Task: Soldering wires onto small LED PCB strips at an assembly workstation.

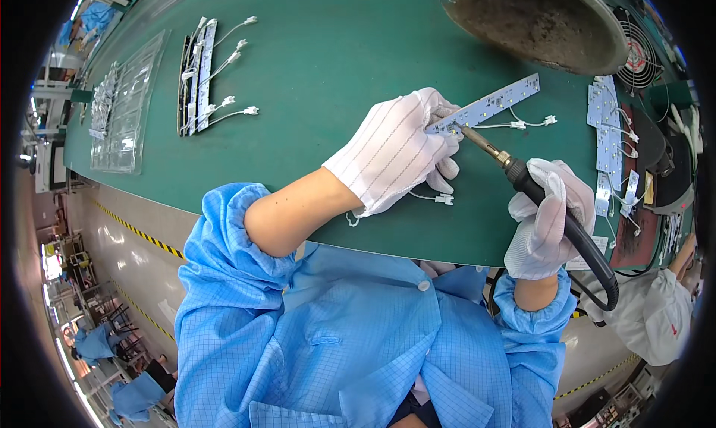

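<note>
Green smooth-topped workbench (313, 63) spans scene, grey bowl-shaped metal hood (537, 25) at upper right. Clear plastic tray (140, 92), holding small white parts, lies at left. Both hands wear white gloves: left hand (403, 148), right hand (552, 212). Black-handled soldering iron (531, 188) sits in right's closed grip. Narrow white circuit strip (496, 106), near end pinched by left, slants right of centre at iron's tip; contact cannot be told. Small white plastic connector (550, 120) on thin wire, near strip's far end.
</note>
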